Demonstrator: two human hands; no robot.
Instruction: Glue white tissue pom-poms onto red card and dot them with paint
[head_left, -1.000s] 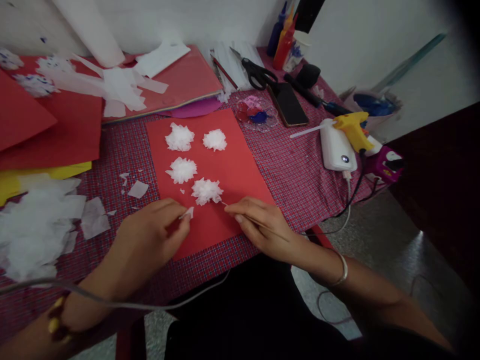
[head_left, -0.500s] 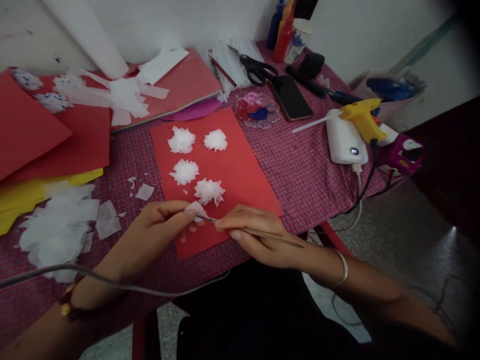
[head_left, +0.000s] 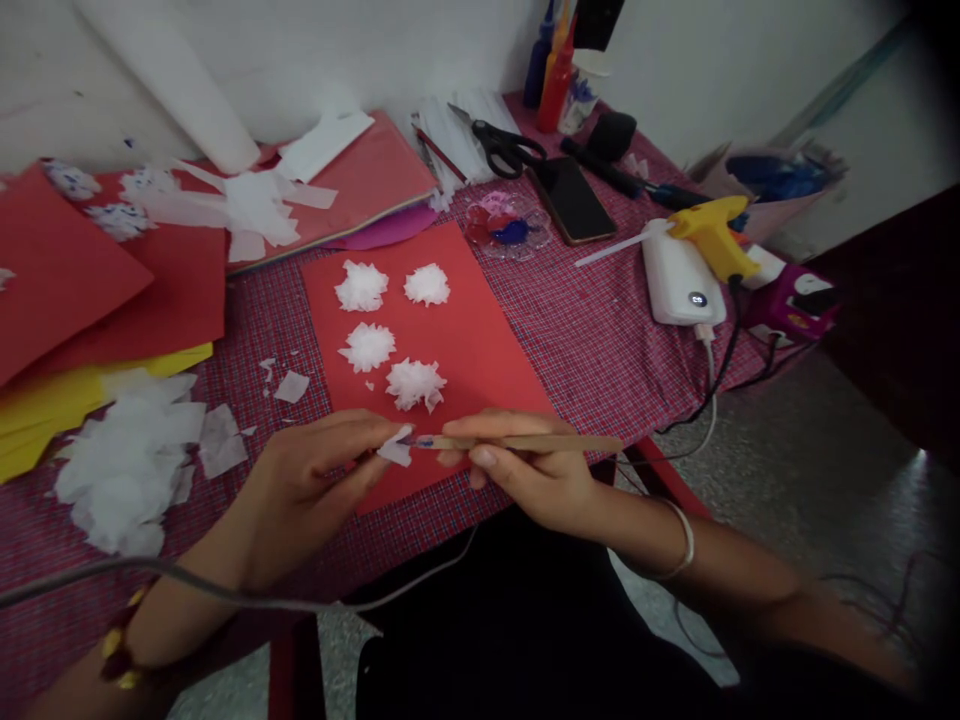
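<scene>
My left hand (head_left: 319,475) pinches a small piece of white tissue paper (head_left: 395,447) between thumb and fingers. The paper is bent around the tip of a thin wooden paintbrush (head_left: 540,443). My right hand (head_left: 536,475) grips the brush near its stained front part, its handle lying across the fingers. Both hands are over the lower part of a red paper sheet (head_left: 480,340). Just beyond them on that sheet sits a ruffled white tissue tuft (head_left: 415,384); several such tufts, including one upper left (head_left: 361,286), are on the sheet.
Left lie a heap of tissue squares (head_left: 124,465) and red sheets (head_left: 67,270). Behind are scissors (head_left: 502,145), a paint palette (head_left: 510,228) and a phone (head_left: 574,200). A yellow glue gun (head_left: 712,235) rests on a white power bank (head_left: 679,275). A cable (head_left: 225,595) crosses my left forearm.
My left hand has brought the tissue piece to the brush tip, and the paper has folded around it. The brush has swung from the tuft to lie nearly level.
</scene>
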